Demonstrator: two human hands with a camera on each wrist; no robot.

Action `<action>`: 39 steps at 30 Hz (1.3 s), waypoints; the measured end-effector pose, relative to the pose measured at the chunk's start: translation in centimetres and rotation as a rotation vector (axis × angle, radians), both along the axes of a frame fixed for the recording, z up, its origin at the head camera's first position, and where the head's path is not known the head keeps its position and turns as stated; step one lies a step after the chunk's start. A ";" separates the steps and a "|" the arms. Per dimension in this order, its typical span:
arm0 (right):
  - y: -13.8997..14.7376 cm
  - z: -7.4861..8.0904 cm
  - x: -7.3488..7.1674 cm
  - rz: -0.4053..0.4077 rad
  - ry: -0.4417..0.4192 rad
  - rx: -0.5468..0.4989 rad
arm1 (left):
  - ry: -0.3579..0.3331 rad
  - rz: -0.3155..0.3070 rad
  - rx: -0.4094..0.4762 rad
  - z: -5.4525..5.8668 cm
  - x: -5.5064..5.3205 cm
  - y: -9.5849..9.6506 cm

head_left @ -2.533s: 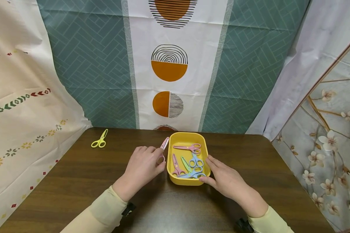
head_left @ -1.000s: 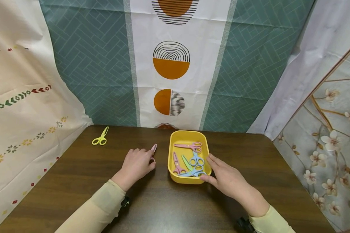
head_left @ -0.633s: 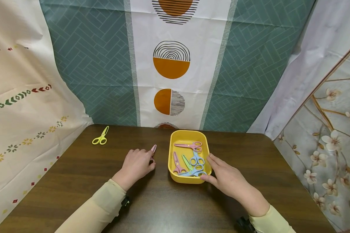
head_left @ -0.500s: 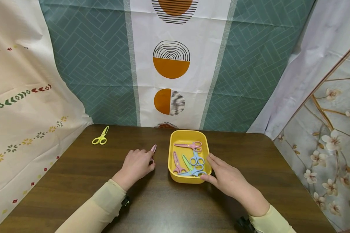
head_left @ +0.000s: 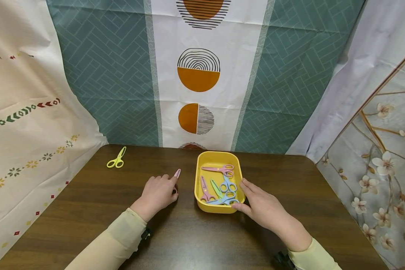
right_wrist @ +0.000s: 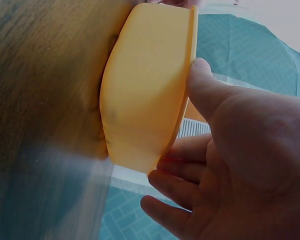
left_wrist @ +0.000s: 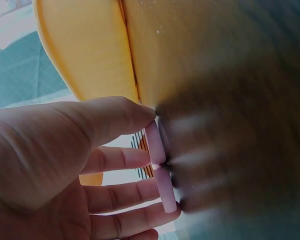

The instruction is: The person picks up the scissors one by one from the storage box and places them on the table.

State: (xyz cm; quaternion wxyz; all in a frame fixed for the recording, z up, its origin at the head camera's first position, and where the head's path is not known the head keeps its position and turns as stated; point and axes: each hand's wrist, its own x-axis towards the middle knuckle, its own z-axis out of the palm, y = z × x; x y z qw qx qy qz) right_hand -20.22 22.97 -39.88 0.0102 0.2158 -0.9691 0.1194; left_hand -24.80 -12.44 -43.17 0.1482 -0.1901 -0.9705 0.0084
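A pair of pink scissors (head_left: 177, 173) lies on the table left of the yellow bin (head_left: 218, 210), its closed blades pointing away. My left hand (head_left: 156, 195) holds it at the handles (left_wrist: 165, 187): the left wrist view shows the thumb at one end and fingertips along the other side, close over the wood. My right hand (head_left: 261, 204) rests at the bin's near right corner, thumb on the rim and fairly straight fingers along the side. Inside the bin lie pink scissors (head_left: 217, 169), another pink pair (head_left: 206, 190), a green pair (head_left: 216, 188) and blue ones (head_left: 227, 185).
Yellow-green scissors (head_left: 116, 160) lie at the table's far left. The dark wooden table (head_left: 189, 240) ends at a patterned curtain (head_left: 199, 120). Printed cloths hang on the left and right sides.
My left hand has carried the pink scissors from beside the bin leftward and down to the table. Lately they have turned slightly and the fingers shifted. My right hand stays at the bin.
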 end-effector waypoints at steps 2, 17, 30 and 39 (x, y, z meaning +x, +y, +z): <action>0.0 0.0 0.0 -0.002 -0.001 -0.001 | -0.010 0.009 -0.016 0.1 0.0 0.1; -0.1 -0.2 0.1 -0.013 -0.026 -0.005 | -0.088 0.041 -0.009 0.7 1.2 0.2; -0.1 0.0 0.0 -0.011 -0.004 -0.001 | -0.105 -0.072 -0.031 1.3 4.0 0.0; -0.1 0.0 -0.2 -0.008 -0.007 0.011 | -0.131 -0.077 -0.039 1.0 4.1 0.0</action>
